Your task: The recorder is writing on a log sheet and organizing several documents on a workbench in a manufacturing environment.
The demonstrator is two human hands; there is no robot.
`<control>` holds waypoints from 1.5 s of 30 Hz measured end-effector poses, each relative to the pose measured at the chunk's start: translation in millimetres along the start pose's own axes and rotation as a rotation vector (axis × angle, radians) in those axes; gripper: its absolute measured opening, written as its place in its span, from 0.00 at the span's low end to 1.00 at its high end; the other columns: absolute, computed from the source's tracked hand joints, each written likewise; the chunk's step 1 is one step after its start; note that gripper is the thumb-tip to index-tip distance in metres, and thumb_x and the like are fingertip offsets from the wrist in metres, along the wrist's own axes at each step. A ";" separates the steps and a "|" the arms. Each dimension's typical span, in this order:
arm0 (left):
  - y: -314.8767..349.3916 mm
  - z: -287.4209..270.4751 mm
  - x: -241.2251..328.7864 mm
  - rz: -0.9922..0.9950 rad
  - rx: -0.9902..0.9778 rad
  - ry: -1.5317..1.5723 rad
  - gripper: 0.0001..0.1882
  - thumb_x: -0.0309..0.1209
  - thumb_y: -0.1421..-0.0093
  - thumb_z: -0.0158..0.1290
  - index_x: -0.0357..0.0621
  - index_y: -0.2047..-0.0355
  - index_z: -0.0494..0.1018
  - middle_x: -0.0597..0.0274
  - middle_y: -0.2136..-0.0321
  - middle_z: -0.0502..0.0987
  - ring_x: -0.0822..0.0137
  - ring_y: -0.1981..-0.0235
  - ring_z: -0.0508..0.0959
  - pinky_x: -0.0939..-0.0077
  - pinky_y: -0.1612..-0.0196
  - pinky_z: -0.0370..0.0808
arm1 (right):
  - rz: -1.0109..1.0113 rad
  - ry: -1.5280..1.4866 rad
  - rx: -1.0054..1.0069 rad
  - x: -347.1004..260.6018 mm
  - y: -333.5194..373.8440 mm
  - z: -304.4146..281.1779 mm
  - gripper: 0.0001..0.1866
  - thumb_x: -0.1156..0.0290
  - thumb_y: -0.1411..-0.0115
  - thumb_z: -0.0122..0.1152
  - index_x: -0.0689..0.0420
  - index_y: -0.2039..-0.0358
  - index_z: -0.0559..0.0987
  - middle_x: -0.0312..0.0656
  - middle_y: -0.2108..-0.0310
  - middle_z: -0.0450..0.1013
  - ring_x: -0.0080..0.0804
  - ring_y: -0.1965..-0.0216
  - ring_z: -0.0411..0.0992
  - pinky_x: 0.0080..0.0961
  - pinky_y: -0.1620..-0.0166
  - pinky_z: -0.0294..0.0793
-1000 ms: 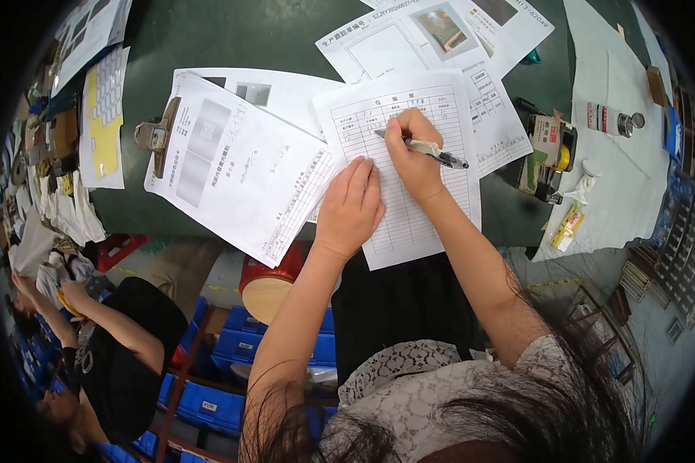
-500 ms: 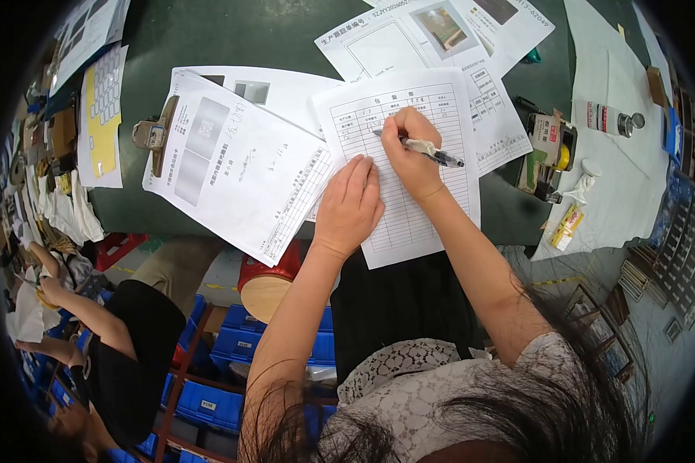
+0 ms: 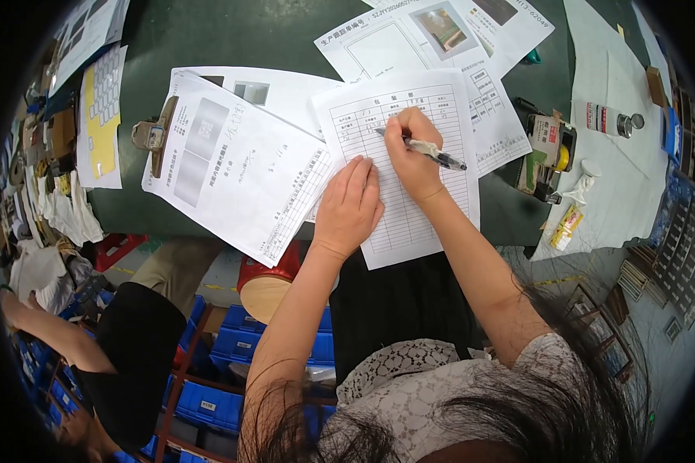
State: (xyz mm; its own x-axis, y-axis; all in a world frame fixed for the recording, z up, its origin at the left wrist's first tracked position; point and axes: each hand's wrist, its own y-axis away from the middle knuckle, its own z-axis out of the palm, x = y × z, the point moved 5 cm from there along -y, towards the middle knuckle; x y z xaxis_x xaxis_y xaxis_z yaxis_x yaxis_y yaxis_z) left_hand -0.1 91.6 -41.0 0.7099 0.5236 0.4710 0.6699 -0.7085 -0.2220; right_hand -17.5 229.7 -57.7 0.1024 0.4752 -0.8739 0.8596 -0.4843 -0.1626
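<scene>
Partly under flat left hand (image 3: 350, 204) and right hand (image 3: 415, 158) gripping pen (image 3: 448, 160): ruled form (image 3: 394, 194).

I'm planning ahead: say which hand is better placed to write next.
Likely the right hand: it holds the pen, tip over the ruled form; the left hand rests on its edge.

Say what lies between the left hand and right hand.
Only a bare strip of the ruled form separates left hand from right hand, head view.
</scene>
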 end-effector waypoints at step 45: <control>6.4 -28.9 36.0 -0.138 0.033 0.020 0.18 0.25 0.49 0.51 0.33 0.57 0.66 0.48 0.53 0.66 0.49 0.51 0.67 0.61 0.51 0.67 | 0.028 0.018 -0.066 -36.9 35.1 -116.1 0.11 0.71 0.42 0.54 0.62 0.78 0.68 0.41 0.79 0.67 0.34 0.77 0.65 0.27 0.72 0.63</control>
State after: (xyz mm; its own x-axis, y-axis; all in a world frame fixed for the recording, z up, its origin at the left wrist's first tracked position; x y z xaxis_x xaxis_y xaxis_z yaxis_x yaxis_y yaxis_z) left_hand 23.5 92.2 -0.8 0.6065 0.6050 0.5158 0.7677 -0.6144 -0.1819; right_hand 67.0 280.4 22.1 0.1350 0.4752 -0.8694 0.8873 -0.4484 -0.1073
